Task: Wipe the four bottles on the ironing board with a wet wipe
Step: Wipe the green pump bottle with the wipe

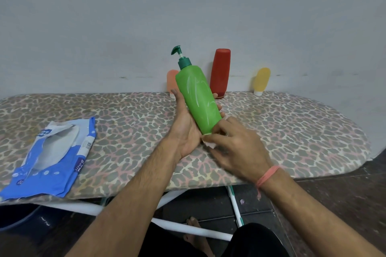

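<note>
A green pump bottle [198, 96] is tilted above the leopard-print ironing board [125, 115], and my left hand [184, 123] grips it from behind. My right hand [236, 146] presses a white wet wipe [210, 143] against the bottle's base. Wet streaks show on the green side. At the board's far edge, against the wall, stand a red bottle [220, 72], a small yellow bottle [261, 80] and a small orange bottle [171, 82], partly hidden behind the green one.
A blue and white wet wipe pack [54, 156] lies open on the left of the board. The board's white legs [188, 229] and a dark floor show below. A dark blue bucket [18, 217] sits at lower left.
</note>
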